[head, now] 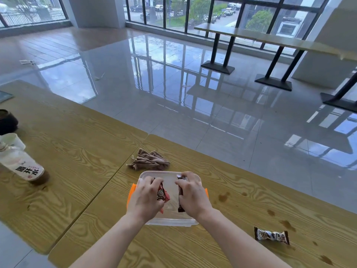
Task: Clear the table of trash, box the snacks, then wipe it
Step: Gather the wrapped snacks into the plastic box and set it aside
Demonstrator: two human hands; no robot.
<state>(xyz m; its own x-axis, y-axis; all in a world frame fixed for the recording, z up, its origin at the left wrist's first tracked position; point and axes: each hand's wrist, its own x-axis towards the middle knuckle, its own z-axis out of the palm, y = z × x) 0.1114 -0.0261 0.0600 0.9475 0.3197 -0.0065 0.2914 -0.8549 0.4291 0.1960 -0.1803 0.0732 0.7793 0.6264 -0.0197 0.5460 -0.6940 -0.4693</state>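
Observation:
A clear plastic box [170, 176] with orange side clips sits on the wooden table [231, 219] in front of me. Both my hands are over its inside. My left hand [145, 198] grips a red snack packet [161, 194]. My right hand [193, 194] grips a dark brown snack bar [180, 204], held lengthwise in the box. Another dark snack bar [272, 235] lies on the table to the right. A crumpled brown cloth [149, 160] lies just beyond the box. Brown spill stains [223, 197] dot the table to the right of the box.
At the left stand a tilted plastic bottle [21, 165] with brown liquid and a dark cup [7, 121]. A seam [108, 182] runs between two joined tables. Beyond the far edge is glossy floor, with other tables [270, 39] by the windows.

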